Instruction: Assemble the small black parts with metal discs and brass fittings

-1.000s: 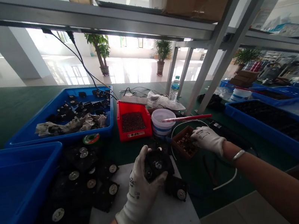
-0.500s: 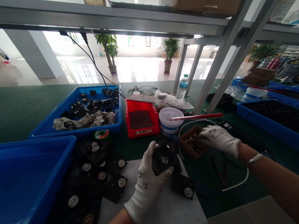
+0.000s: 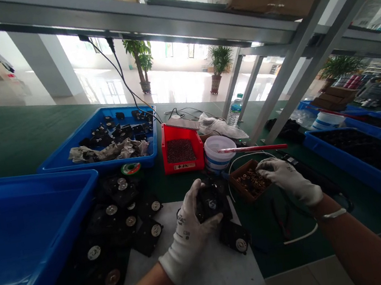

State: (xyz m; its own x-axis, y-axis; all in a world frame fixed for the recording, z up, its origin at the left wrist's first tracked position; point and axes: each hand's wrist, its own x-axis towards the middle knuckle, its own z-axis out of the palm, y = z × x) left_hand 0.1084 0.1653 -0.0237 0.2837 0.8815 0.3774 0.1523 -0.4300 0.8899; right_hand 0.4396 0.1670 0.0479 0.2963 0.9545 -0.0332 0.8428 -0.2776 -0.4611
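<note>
My left hand (image 3: pixel 189 232), in a white glove, is closed around a black fan unit (image 3: pixel 210 203) held just above a white mat (image 3: pixel 210 267). My right hand (image 3: pixel 286 179), also gloved, rests over the right edge of a small brown box (image 3: pixel 245 175) of small metal parts, with its fingers curled down into it. What the fingertips pinch, if anything, is hidden. Another black fan (image 3: pixel 235 237) lies on the mat below the held one. A pile of black fans (image 3: pixel 119 221) lies to the left.
A large blue bin (image 3: pixel 17 237) fills the left. Behind are a blue tray (image 3: pixel 103 139) of black parts, a red bin (image 3: pixel 182 151), a white tub (image 3: pixel 216 152) with a red pen-like tool (image 3: pixel 249 149). Blue trays (image 3: pixel 366 153) stand at right. Steel shelf legs (image 3: pixel 278 99) rise behind.
My right hand has shifted slightly right and down over the brown box. My left hand keeps the fan in the same hold. The view drifted a little to the left.
</note>
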